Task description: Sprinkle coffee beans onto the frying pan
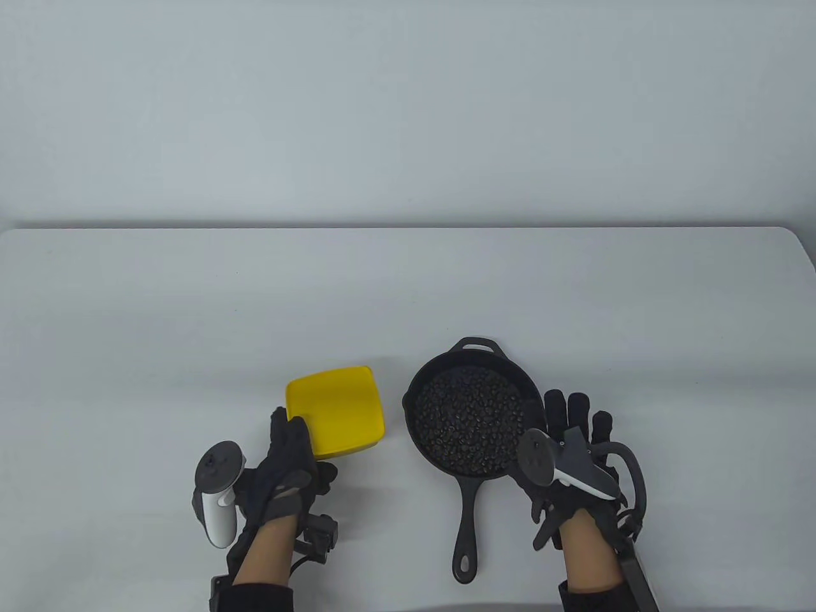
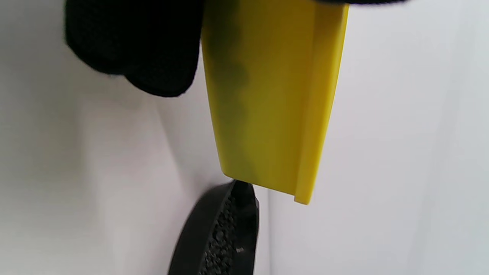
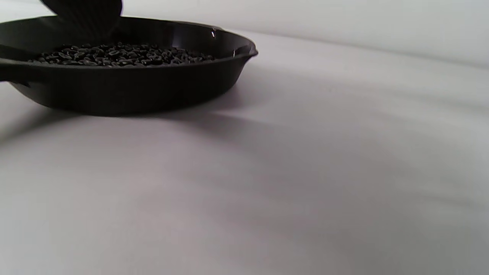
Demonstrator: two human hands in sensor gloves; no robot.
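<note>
A black cast-iron frying pan [image 1: 468,516] lies on the table with its handle toward me, and a layer of coffee beans [image 1: 465,421] covers its floor. A yellow square container [image 1: 338,408] sits just left of it and looks empty inside. My left hand [image 1: 290,446] grips the container's near-left edge. In the left wrist view its fingers [image 2: 145,46] clasp the container [image 2: 267,95], with the pan [image 2: 191,236] beyond. My right hand [image 1: 577,421] rests with fingers stretched out, just right of the pan and holding nothing. The right wrist view shows the pan [image 3: 126,88], beans [image 3: 114,53] and one fingertip [image 3: 84,11].
The white table [image 1: 191,306] stretches wide behind and to both sides of the pan and container. Its far edge meets a plain grey wall [image 1: 408,115].
</note>
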